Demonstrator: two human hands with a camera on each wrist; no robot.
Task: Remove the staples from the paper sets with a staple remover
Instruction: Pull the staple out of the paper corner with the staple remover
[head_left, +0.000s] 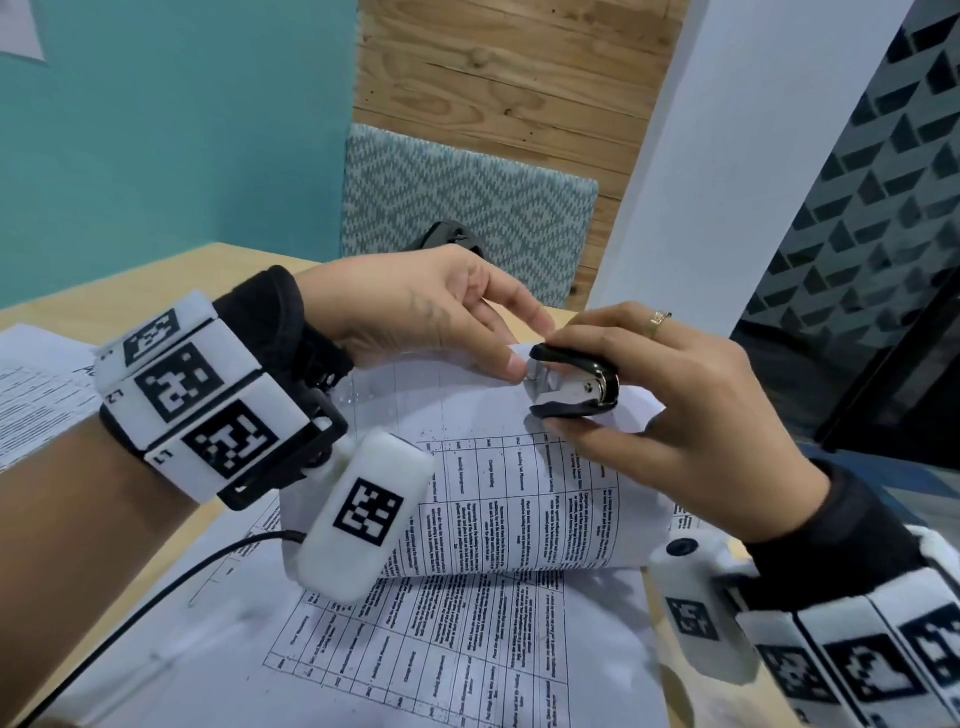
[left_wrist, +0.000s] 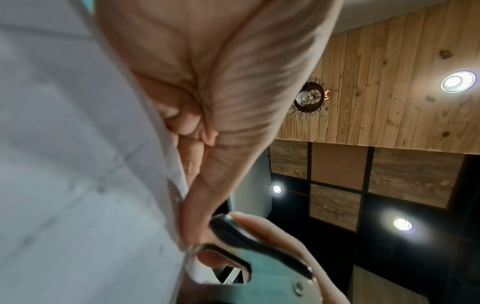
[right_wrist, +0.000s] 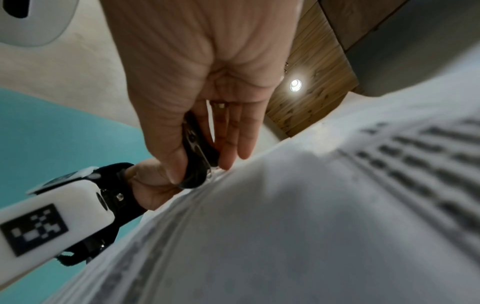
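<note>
Two hands met just right of the head view's centre, over the raised corner of one paper set. The right hand (head_left: 691, 410) gripped a small black-handled staple remover with chrome claws (head_left: 574, 382), thumb under one handle and a finger over the other, squeezing it. The left hand (head_left: 415, 306) pinched the corner of the white printed paper set with table lines (head_left: 519, 499) between thumb and fingers, right against the claws. In the left wrist view the claws (left_wrist: 197, 248) touched the paper's edge beside the thumb; the staple itself was too small and blurred to make out, so whether it was already free could not be told.

As a judgement, the work stood in mid-extraction on this set. The set curled upward from the pale wooden desk (head_left: 171, 270), lifted at its far corner. Under it, in the lower middle of the frame, lay more white printed sheets with tables (head_left: 441, 654), and another printed sheet (head_left: 36, 384) lay at the left edge. Which of these were already unstapled and which remained could not be seen, so the amount left stayed uncertain.
</note>
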